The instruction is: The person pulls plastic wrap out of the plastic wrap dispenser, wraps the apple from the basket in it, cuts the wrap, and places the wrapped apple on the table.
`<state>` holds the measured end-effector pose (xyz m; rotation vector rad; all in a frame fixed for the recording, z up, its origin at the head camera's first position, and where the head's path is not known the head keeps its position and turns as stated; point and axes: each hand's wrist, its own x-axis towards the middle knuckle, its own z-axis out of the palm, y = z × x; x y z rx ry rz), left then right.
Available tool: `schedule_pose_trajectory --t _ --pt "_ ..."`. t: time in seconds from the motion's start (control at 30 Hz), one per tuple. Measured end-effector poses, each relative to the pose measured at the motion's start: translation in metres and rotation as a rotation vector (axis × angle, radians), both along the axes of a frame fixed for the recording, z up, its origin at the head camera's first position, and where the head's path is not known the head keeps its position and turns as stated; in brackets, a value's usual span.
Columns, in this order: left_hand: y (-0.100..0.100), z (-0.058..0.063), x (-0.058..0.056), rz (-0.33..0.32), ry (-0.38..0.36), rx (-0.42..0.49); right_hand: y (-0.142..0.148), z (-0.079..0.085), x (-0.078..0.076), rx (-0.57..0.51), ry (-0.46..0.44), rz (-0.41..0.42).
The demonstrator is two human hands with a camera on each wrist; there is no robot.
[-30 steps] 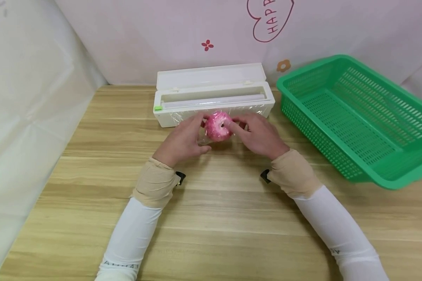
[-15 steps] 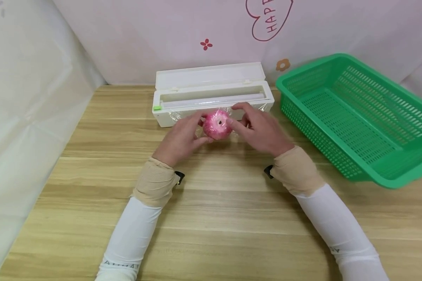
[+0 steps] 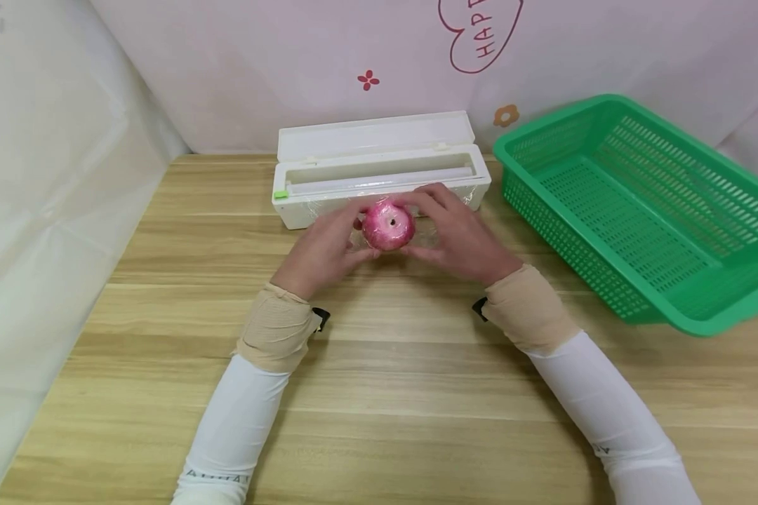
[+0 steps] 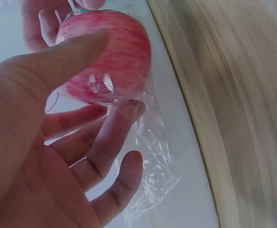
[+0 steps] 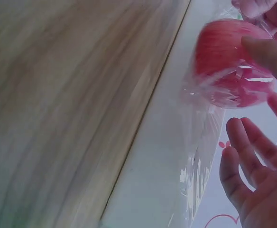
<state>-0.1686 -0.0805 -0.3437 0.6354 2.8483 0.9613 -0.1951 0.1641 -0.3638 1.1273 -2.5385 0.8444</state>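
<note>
A pink-red apple (image 3: 388, 224), partly covered in clear plastic wrap, is held up between both hands in front of a white cling film box. My left hand (image 3: 323, 245) grips its left side, thumb on the near face and fingers behind. From the right, my right hand (image 3: 461, 235) pinches the apple with thumb and forefinger, the other fingers spread. In the left wrist view, loose crinkled film (image 4: 155, 175) hangs below the apple (image 4: 110, 57). More film (image 5: 195, 175) trails beneath the apple (image 5: 233, 61) in the right wrist view.
The cling film box (image 3: 379, 175) stands open at the table's back edge, its lid raised and a roll inside. A green slotted basket (image 3: 606, 273) sits to the right. Behind runs a pale printed backdrop (image 3: 290, 63). The wooden table (image 3: 379, 393) extends toward me.
My right thumb has come off the apple's top face to its near right side, and the right forefinger now reaches over its far side. The left hand keeps its hold.
</note>
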Motion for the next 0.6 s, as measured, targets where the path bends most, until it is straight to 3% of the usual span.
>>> schedule_pose_trajectory --t 0.17,0.37,0.47,0.6 --pt "0.000 -0.001 0.001 -0.004 0.012 -0.024 0.000 -0.001 -0.002 -0.034 0.014 0.030" --pt "0.000 0.004 0.006 0.057 0.017 -0.113 0.002 -0.001 -0.003 -0.034 -0.011 0.013" --pt "0.003 0.008 0.008 0.076 0.091 -0.160 0.002 0.000 -0.003 -0.030 -0.029 -0.002" --pt "0.009 0.009 0.008 0.050 0.199 -0.172 0.002 0.001 -0.002 -0.032 -0.047 -0.010"
